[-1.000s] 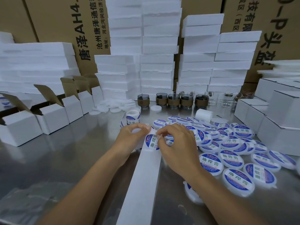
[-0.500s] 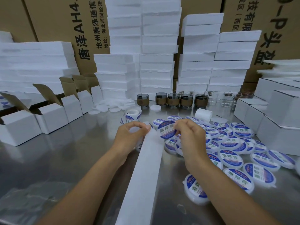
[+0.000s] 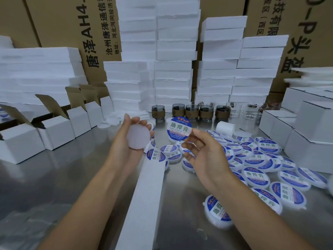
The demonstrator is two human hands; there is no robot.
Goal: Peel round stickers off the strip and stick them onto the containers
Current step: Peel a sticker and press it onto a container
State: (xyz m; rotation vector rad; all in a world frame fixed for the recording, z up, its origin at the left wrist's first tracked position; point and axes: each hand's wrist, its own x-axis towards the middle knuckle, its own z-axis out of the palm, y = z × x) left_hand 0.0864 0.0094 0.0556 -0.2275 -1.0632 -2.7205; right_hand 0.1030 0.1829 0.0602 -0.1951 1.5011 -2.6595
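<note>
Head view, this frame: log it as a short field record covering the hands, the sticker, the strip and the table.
left hand: holds a blank white container, raised off the table
right hand: pinches a peeled round sticker, not yet applied
strip: white backing strip lying on the metal table, one sticker at its far end
labelled containers: spread on the right
stage: sticker about to go on container

left hand (image 3: 132, 139) now holds a blank container (image 3: 138, 135); sticker (image 3: 179, 128) lifted off
</note>
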